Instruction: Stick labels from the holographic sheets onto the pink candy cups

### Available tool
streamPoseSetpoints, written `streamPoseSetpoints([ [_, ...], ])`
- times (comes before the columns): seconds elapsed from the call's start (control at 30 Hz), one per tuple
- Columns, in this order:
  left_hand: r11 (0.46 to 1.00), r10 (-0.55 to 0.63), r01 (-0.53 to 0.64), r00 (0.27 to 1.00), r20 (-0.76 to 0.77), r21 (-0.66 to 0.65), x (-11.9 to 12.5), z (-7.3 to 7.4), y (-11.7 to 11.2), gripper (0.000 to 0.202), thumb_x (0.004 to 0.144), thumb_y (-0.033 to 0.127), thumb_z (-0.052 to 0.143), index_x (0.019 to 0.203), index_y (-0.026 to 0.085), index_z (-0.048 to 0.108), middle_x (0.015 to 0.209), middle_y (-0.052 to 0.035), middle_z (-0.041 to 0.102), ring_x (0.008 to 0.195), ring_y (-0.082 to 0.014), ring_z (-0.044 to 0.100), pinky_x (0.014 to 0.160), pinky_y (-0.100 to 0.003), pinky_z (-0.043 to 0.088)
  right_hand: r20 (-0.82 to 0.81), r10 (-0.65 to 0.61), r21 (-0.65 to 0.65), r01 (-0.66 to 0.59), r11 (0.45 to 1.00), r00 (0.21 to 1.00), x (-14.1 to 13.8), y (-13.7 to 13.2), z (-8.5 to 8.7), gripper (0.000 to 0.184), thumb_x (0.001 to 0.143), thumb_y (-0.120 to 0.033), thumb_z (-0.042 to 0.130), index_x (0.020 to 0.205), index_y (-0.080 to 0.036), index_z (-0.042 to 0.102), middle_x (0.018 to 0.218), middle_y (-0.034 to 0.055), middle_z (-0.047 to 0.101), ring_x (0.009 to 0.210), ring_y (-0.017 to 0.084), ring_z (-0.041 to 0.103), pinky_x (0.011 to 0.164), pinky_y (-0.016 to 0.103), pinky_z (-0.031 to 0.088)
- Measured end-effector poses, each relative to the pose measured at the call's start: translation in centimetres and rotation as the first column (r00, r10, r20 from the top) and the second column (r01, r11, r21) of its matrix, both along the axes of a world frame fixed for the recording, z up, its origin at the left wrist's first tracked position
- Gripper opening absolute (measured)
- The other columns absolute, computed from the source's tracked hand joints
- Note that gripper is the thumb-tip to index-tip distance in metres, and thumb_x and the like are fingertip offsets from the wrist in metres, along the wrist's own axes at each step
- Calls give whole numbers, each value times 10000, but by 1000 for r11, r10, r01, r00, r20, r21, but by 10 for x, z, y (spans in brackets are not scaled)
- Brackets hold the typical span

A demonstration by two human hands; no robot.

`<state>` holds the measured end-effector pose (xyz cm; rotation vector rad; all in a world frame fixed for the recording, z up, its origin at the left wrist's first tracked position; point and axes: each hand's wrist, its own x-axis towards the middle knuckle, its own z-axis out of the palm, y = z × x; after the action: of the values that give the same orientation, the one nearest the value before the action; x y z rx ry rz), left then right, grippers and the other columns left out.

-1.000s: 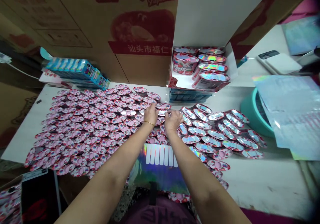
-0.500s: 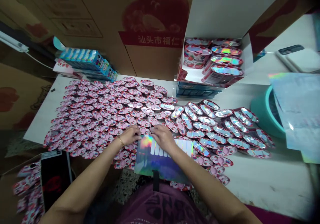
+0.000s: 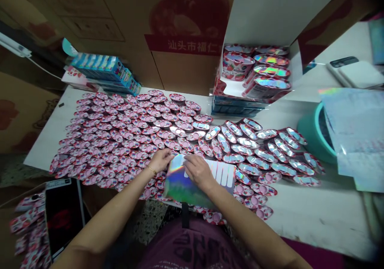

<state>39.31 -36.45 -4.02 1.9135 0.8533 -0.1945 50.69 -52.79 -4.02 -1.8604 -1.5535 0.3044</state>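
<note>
A shiny holographic sticker sheet (image 3: 183, 187) with a row of pale oval-ended strips lies in front of me, over the packs nearest my body. My left hand (image 3: 161, 159) is closed, its thumb and fingertips pinched at the sheet's upper left corner. Over the sheet's upper part, my right hand (image 3: 198, 171) has bent, closed fingers; what lies between its fingertips is hidden. Around both hands stand many small strawberry-print packs (image 3: 172, 144) with oval tops. Those on the left show pink round centres, while many on the right have shiny silvery tops (image 3: 248, 142).
An open display box (image 3: 220, 89) holding several packs stands at the back on blue boxes. More blue boxes (image 3: 100, 67) are stacked back left, before large cartons (image 3: 183, 71). To the right are a teal bin (image 3: 312, 133) and hanging sheets (image 3: 351, 141). A dark-screened tablet-like panel (image 3: 63, 217) lies lower left.
Both hands have drawn back from a pack just beyond the sheet to the sheet's upper edge. The right fingers now rest further over the sheet, whose left corner looks raised.
</note>
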Motion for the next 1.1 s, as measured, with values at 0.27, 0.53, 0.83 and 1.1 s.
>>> streamPoseSetpoints([
  [0.27,985,-29,-3,982,189,171,20,11,5,288,728,323,541,959,158,588,1012,-92,583,987,-209,506,837,-323,390,-650,-268,-216,165,962,711,60,19,42,165,744,-273,513,635,-176,589,605,-16,576,584,110,523,567,221,399],
  [0.53,785,468,-287,855,222,-549,83,22,-6,471,572,368,714,955,124,590,804,-34,639,696,-115,571,642,-231,431,-808,-461,-369,295,881,366,91,30,23,265,666,-426,579,669,-162,600,503,-34,543,426,88,453,437,210,333],
  [0.83,672,530,-293,831,166,-680,128,14,16,464,631,499,630,906,127,588,675,-15,605,545,-63,521,463,-167,314,-827,-482,-352,402,845,289,122,51,12,258,511,-367,690,635,-153,616,490,-46,537,431,74,415,450,218,304],
  [1.1,781,499,-273,814,297,-562,157,-4,26,438,543,194,709,943,108,552,594,48,551,541,-63,504,554,-191,379,-792,-513,-332,471,817,331,154,65,-7,215,527,-328,667,618,-140,618,488,-33,547,431,76,418,454,216,318],
])
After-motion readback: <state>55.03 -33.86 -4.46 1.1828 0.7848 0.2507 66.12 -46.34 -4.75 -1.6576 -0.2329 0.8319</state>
